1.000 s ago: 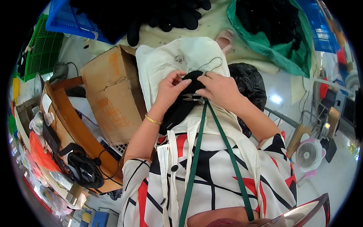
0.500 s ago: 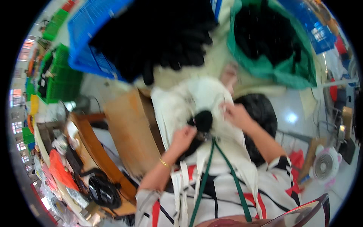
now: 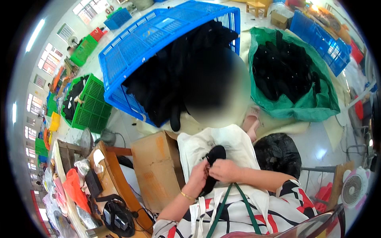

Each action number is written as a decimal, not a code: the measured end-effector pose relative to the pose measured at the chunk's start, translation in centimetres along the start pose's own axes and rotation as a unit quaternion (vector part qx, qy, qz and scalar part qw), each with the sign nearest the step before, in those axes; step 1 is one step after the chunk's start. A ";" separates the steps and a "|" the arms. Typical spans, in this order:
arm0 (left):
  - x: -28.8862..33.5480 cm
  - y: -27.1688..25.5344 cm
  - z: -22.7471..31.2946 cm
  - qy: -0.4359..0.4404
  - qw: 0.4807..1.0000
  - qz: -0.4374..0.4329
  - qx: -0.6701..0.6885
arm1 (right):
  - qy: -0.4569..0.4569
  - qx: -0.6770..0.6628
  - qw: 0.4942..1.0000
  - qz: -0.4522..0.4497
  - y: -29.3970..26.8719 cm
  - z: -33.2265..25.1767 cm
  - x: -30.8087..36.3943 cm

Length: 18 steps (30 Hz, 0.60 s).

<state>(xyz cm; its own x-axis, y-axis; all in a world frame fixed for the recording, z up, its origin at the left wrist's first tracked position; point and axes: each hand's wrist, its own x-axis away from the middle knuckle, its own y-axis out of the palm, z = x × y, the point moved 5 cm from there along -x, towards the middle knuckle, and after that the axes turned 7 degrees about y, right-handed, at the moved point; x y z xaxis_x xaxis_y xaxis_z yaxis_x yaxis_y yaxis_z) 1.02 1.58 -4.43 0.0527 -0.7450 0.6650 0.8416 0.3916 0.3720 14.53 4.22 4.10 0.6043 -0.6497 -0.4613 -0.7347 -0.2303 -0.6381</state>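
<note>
— Left hand [image 3: 198, 177]?
— Closed, pinching the black sock [image 3: 212, 164] at its lower left side, over the white cloth [image 3: 234, 144] on the lap.
— Right hand [image 3: 224, 170]?
— Fingers curled, gripping the same sock from the right, touching the left hand.
— Around them?
— Cardboard box [image 3: 158, 166] just left of the cloth; black bag [image 3: 278, 152] to its right. Beyond, blue crate [image 3: 158, 43] heaped with dark socks, green sack [image 3: 309, 103] likewise filled. Wooden bench [image 3: 115, 178] at far left, small fan [image 3: 353, 190] at right edge.
</note>
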 end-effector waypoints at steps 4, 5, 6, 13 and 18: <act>1.9 -0.6 1.8 0.056 0.992 -0.005 -0.115 | -0.009 0.064 0.998 0.025 -3.6 0.6 -2.2; 2.0 -0.2 2.0 0.073 0.991 -0.005 -0.115 | 0.015 0.052 0.998 0.039 -4.5 1.3 -2.3; 2.2 0.1 2.1 0.091 0.989 -0.008 -0.117 | 0.040 0.043 0.997 0.054 -5.3 1.6 -2.4; 3.8 2.4 3.3 0.206 0.968 -0.050 -0.133 | -0.022 0.091 0.993 0.068 -5.6 0.8 -2.9; 4.3 2.0 3.4 0.225 0.963 -0.063 -0.137 | -0.020 0.086 0.991 0.100 -6.0 0.1 -3.3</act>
<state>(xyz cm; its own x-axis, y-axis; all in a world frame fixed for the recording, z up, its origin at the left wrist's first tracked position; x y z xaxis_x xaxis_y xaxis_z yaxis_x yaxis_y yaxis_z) 1.10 1.02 1.42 0.1169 -0.9596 0.2559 0.9636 0.1719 0.2047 17.02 7.78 9.42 0.4665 -0.6404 -0.6101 -0.7789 0.0295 -0.6265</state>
